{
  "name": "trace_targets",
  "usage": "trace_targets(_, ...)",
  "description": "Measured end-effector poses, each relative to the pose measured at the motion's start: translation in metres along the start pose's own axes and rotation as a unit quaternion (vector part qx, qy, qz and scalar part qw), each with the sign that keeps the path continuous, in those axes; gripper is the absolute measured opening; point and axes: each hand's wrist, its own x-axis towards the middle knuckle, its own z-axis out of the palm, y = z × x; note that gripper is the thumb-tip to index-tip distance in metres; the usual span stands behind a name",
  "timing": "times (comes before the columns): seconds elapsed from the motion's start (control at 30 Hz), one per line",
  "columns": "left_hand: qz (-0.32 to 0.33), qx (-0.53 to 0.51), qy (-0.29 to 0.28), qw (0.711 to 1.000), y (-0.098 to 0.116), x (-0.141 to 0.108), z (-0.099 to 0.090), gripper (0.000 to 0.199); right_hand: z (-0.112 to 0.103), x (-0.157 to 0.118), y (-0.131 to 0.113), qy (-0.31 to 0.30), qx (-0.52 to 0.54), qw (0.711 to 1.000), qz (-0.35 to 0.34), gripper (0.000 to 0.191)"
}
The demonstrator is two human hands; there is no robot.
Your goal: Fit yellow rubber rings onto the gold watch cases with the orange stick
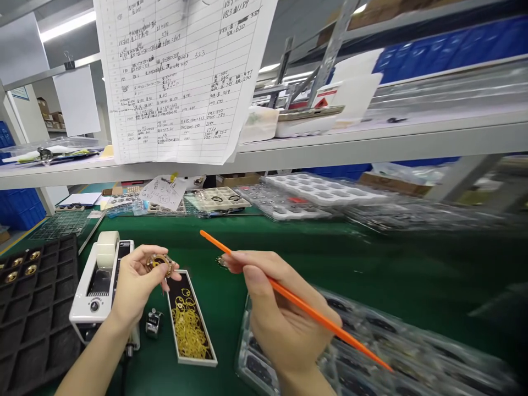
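Head view; left hand [136,283] pinching a round gold-toned part [159,263] just above the narrow black tray [198,362] of gold rings [187,330]; right hand [280,313] gripping a thin orange stick [247,264] right of that tray; tally counter [153,323] just left of it; tape dispenser [97,294] farther left of it; clear blister tray [371,341] right of it

- Long fluorescent ceiling light [68,26] above pale walls
- White metal shelf [330,146] running across the green-topped table [289,231]
- Blue plastic bins [449,49] along the upper shelf
- Blue crates [16,209] stacked at far left
- Cardboard boxes [50,113] high on a distant rack
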Motion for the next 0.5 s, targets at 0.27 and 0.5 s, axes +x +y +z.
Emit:
trace_targets(0.27,0.022,0.044,0.026,0.998,-0.005,-0.002,0.002,0.013,0.014,-0.004,0.003,-0.064,-0.045,0.997,-0.010,0.026)
trace_targets(0.5,0.018,0.102,0.029,0.994,-0.009,-0.004,0.010,0.020,0.029,-0.009,0.005,-0.141,-0.172,0.972,-0.079,0.016)
